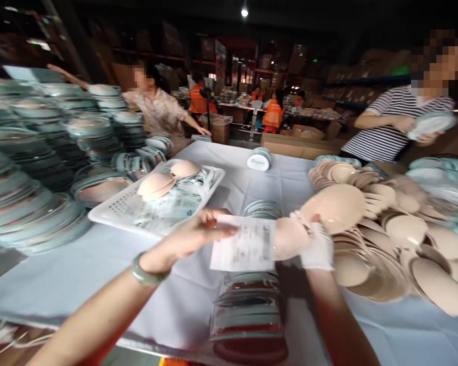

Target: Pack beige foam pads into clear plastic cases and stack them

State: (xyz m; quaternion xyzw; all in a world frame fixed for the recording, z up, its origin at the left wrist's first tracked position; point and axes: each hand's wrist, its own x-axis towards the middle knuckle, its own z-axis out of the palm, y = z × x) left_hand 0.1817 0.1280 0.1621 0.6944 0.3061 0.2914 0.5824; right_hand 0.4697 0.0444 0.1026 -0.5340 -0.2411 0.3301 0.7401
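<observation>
Here, hands: two, left hand (193, 235) pinching one paper slip (244, 244), gloved right hand (316, 243) gripping one beige cup (334, 207).
Around: one white tray (114, 211), heaped cups on desk (175, 300).

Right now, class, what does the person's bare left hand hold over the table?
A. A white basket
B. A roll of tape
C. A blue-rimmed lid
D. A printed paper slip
D: the left hand pinches the edge of a white printed paper slip, while the gloved right hand holds a beige round cup next to it.
</observation>
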